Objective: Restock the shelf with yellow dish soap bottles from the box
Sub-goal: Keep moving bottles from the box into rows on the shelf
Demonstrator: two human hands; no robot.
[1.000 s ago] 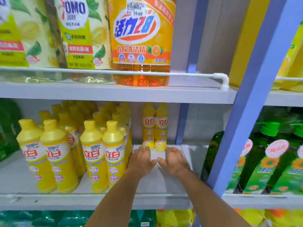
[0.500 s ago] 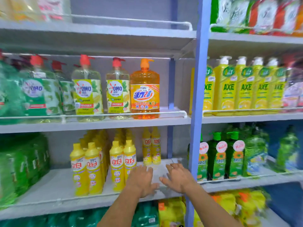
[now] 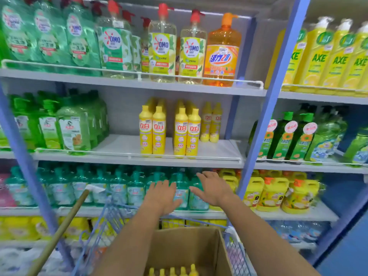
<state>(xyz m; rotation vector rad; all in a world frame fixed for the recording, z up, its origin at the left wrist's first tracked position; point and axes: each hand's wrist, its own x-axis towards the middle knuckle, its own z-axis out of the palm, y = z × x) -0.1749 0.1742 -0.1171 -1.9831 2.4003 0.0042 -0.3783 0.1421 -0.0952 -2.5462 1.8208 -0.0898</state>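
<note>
Restocking progress: partial; yellow dish soap bottles (image 3: 152,132) stand on the shelf (image 3: 219,154) above the box (image 3: 179,244).
Box contents: further bottles (image 3: 180,271) await shelving.
Hands: left hand (image 3: 162,196) and right hand (image 3: 214,189) above the box, fingers (image 3: 202,176) spread, empty.

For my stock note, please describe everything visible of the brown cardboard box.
The brown cardboard box is plain, matte and open at the top. It stands upright low in the view, inside a blue wire basket. A row of yellow bottle caps shows inside it. Its lower part is out of view.
</note>
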